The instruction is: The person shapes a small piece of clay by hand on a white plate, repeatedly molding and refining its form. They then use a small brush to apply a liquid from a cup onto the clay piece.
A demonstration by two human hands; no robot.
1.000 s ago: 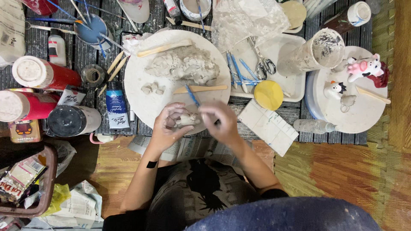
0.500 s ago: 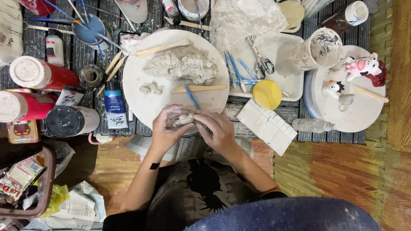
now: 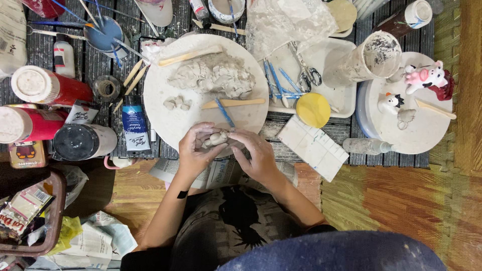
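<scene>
At the near edge of the round white board [image 3: 160, 100], both hands are working together: the left hand [image 3: 195, 150] is curling its fingers around a small lump of grey clay [image 3: 217, 139], cradling it, while the right hand [image 3: 256, 153] is pinching at the lump's other side with thumb and fingertips drawn in close. Just beyond them a blue-handled tool [image 3: 224, 112] is lying on the board, beside a flat wooden stick [image 3: 233, 103], with the big clay mass [image 3: 213, 76] sitting farther back. Off to the right, a yellow disc [image 3: 313, 110] is resting by the white tray [image 3: 341, 103].
</scene>
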